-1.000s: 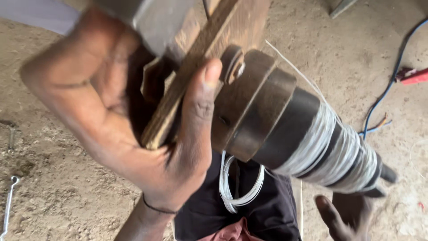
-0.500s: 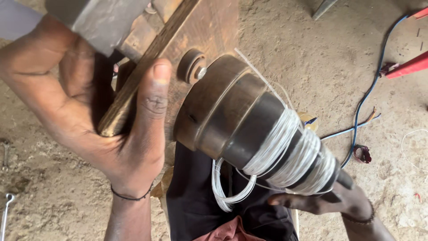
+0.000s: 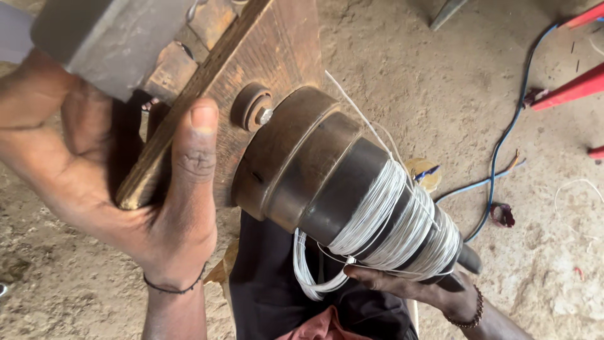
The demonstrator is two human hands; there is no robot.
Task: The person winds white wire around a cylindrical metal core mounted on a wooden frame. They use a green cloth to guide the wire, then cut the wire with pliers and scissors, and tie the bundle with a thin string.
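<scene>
— Hands first: what does each grip?
— Left hand (image 3: 135, 189) clamps the wooden board (image 3: 251, 56), thumb on its face. Right hand (image 3: 402, 283) cups under the stepped dark cone (image 3: 327, 176), centre frame.
— Its look?
— Rusty wide end, white wire (image 3: 390, 220) coiled around the narrower steps.

Bare dirt floor in daylight

Sandy floor (image 3: 390, 75); blue cable (image 3: 503, 145) snakes at right beside red bars (image 3: 569, 91).

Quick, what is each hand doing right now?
Left hand: closed, gripping the edge of the wooden board.
Right hand: under the stepped cone, fingers touching the white wire; grip cannot be told.
</scene>
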